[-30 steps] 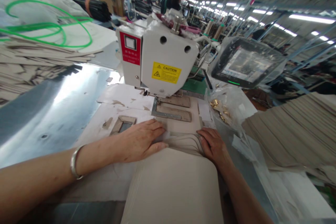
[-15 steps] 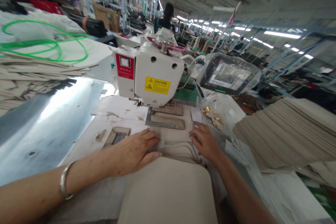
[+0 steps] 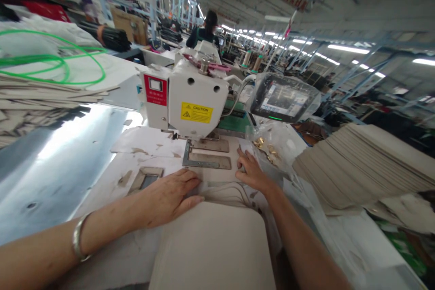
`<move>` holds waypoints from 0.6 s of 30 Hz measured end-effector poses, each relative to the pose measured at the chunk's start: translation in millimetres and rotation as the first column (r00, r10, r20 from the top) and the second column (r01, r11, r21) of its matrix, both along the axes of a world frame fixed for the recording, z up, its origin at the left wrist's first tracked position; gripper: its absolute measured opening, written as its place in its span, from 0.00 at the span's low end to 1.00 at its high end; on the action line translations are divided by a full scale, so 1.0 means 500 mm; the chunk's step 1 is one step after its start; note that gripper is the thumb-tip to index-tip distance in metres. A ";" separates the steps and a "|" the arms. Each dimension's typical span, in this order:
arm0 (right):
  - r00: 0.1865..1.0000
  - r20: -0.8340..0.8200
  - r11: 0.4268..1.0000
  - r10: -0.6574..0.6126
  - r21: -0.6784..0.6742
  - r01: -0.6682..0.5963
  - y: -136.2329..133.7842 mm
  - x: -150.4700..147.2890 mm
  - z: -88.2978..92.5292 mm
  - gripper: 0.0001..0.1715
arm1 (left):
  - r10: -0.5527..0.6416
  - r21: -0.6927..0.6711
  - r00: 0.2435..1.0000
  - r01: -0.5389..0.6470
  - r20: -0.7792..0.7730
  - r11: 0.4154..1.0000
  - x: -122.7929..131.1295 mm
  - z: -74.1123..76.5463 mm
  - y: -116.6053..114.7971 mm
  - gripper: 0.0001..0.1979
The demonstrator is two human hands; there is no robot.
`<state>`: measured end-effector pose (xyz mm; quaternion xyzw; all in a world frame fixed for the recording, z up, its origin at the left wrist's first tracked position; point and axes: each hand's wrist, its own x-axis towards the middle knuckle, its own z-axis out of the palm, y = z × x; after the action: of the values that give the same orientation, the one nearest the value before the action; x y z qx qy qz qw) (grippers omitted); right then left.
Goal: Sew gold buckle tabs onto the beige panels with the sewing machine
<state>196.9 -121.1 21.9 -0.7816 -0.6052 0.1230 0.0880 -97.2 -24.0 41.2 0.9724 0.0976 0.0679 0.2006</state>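
The left hand [image 3: 168, 200] is laid open and flat, with the fingers spread, on thin pale beige panels [image 3: 222, 192] whose edges are fanned in curved lines. The right hand [image 3: 253, 173] is placed at the right edge of these panels with the fingers bent; whether something small is pinched there cannot be told. A silver bangle [image 3: 77, 238] is worn on the left wrist. Between the forearms, a thick beige stack with rounded corners [image 3: 210, 247] is lying at the near side. Just beyond the hands, a grey metal frame [image 3: 204, 159] is set beneath a white sewing machine head [image 3: 195, 104]. If the panels are allowed to slip under the palm, they could lie crooked against the frame, and fingers pushed too far could be pinched there. To the right, brass fittings [image 3: 261, 144] are contained in a loosely gathered clear plastic bag [image 3: 273, 142]; they could be spilled if the bag is knocked by the right hand. A tall stack of beige panels [image 3: 360, 163] is overhanging at the right and might slide if touched.
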 end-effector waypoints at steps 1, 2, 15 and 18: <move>1.000 0.002 1.000 -0.010 0.001 0.010 -0.001 -0.001 -0.002 0.11 | 0.002 -0.001 1.000 -0.002 0.000 1.000 0.001 -0.002 0.001 0.24; 1.000 0.007 1.000 -0.012 0.001 0.011 -0.002 -0.002 -0.004 0.11 | 0.001 -0.002 1.000 -0.001 0.001 1.000 0.001 -0.003 0.002 0.24; 0.963 0.063 0.877 -0.262 0.432 0.210 0.026 0.132 0.010 0.18 | -0.029 0.003 0.997 0.029 0.070 1.000 -0.001 -0.004 0.002 0.22; 0.874 0.189 0.831 -0.447 0.449 0.328 0.010 0.190 0.018 0.19 | -0.037 0.003 0.992 0.037 0.117 0.999 -0.001 -0.005 0.007 0.21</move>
<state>292.2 -115.9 30.8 -0.8628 -0.4506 -0.1393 0.1822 -97.7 -20.5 38.4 0.9685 0.0675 0.1210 0.2071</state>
